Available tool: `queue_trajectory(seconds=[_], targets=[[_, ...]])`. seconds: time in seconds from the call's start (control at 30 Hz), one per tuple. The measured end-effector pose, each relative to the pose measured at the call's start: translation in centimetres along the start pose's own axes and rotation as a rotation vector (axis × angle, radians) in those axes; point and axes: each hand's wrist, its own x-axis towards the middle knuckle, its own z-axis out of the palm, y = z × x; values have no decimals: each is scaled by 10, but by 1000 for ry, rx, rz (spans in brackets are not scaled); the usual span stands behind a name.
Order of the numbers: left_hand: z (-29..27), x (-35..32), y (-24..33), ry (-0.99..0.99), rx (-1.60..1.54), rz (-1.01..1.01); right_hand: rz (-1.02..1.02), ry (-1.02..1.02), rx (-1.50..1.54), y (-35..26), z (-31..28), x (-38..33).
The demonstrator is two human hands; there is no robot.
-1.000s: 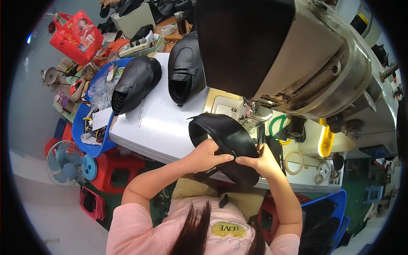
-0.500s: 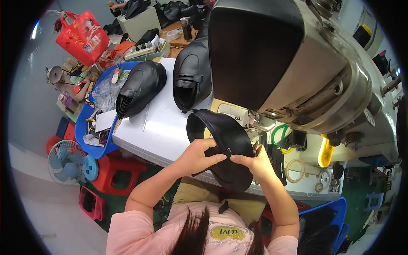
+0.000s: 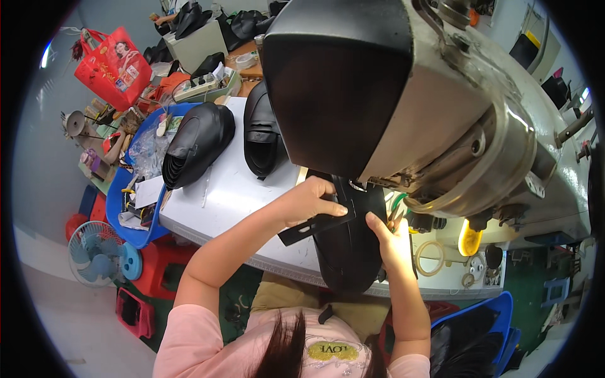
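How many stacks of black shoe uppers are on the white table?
2: the left stack beside the blue basin, and the right stack partly behind the machine head, which may hide more. The held black piece isn't counted.

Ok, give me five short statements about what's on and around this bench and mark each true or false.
1. The left hand and the right hand both touch the black shoe piece. True.
2. A black fan stands at the far right. False: the light blue fan stands at the left.
3. Black shoe uppers lie on the white tabletop. True.
4. A yellow tub is beside the table's left end. False: it is a blue tub.
5. A red bag shows at the upper left. True.
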Motion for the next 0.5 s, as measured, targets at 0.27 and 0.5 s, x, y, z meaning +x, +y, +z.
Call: queue_trajectory(seconds=[0.27,0.5], targets=[[-2,21,51,-4,254,-108,-204,121,174,18,11,5],[-13,31,83,-66,461,60,-192,223,318,11,28,3]])
